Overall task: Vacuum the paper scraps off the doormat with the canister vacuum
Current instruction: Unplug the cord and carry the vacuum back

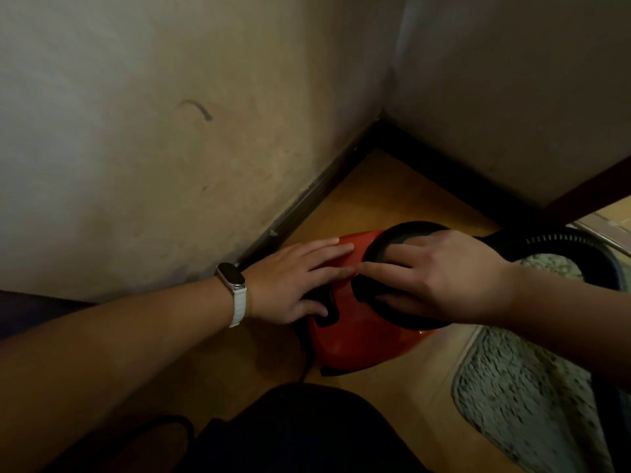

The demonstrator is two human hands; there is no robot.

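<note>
- The left hand (296, 280) lay flat on the red canister vacuum (355, 332), fingers stretched out side by side across its top and the thumb set down at a black recess near the rear; it gripped nothing.
- A white-strapped wristband (234, 289) with a dark face sat on the left wrist.
- The right hand (440, 278) rested on the black round cover (409, 230) on the vacuum's top, fingers spread and pointing toward the left hand, fingertips almost meeting it; it pressed down rather than closed around anything.
- The vacuum stood on the yellowish wooden floor (386, 186) in the corner of two pale walls, close to the dark skirting board (317, 196).
- A black ribbed hose (560, 240) led off from the vacuum's right side, behind the right wrist.
- The shaggy, greenish-grey doormat (526, 397) lay just right of the vacuum, partly under the right forearm; paper scraps on it could not be made out in the dim, blurred picture.
- A dark rounded shape filled the bottom edge.
</note>
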